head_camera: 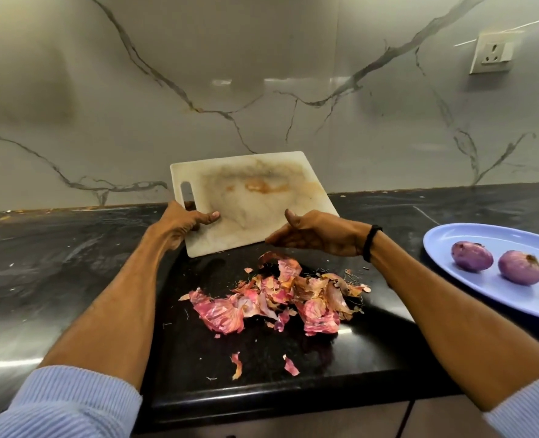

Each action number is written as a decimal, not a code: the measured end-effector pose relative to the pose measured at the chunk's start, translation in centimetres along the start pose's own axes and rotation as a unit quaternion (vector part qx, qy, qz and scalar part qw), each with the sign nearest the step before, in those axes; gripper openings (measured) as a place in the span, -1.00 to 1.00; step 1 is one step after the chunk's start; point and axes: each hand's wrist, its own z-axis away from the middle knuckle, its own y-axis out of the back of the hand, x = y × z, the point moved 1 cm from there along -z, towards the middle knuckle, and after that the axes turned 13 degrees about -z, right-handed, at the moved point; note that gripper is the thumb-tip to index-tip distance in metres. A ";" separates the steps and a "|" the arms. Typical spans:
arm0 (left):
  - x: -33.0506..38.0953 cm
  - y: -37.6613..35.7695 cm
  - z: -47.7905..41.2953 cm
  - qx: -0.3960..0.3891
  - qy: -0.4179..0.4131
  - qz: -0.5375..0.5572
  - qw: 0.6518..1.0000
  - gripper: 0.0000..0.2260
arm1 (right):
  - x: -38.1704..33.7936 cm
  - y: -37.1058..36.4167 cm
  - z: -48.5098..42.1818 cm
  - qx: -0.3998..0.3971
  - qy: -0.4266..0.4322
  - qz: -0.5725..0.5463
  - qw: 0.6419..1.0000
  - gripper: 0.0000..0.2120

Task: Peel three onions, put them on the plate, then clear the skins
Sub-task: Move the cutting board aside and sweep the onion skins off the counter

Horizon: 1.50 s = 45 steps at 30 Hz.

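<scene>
Gripping the tilted board (255, 191) by its corner with left hand (183, 224); right hand (312, 237) loose, empty, just beside. Skins (274, 298) heaped toward the surface (72, 248) front edge, uncleared. Two peeled onions (472, 257) visible on plate (451, 245), right edge; third unseen.

Pale blue ribbed knit left sleeve (59, 403), matching pale blue ribbed right sleeve (527, 409), both cuffs ending well back from the thin black cord wristband (371, 243), forearms bare, wristband just behind the right hand (312, 237)
</scene>
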 end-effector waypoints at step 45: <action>-0.2 -3.1 2.8 0.082 0.081 -0.370 0.922 -0.07 | 2.3 2.3 7.1 0.349 -0.010 0.298 0.889 -0.49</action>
